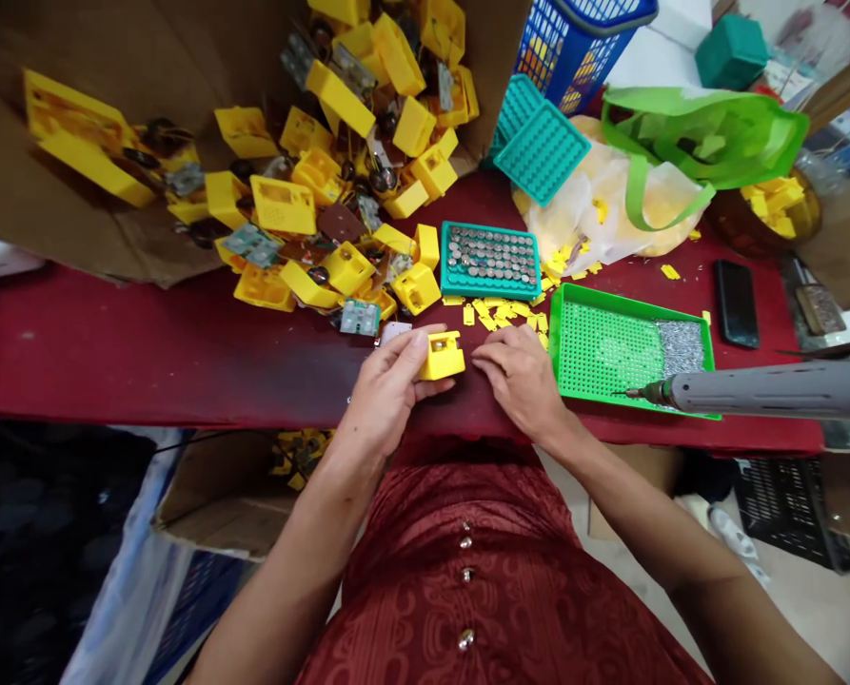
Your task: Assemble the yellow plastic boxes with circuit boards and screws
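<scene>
On red table (110, 347) | left hand (388, 390) grips yellow casing (443, 357) | right hand (521, 381) flat

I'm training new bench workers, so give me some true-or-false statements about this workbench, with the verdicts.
1. The left hand holds a yellow plastic casing. True.
2. The right hand grips the electric screwdriver. False: it lies empty on the red table, and the screwdriver is apart from it.
3. The teal tray holds rows of round metal cells. True.
4. The phone lies in the cardboard box. False: it lies on the red table, right of the green perforated tray.
</scene>
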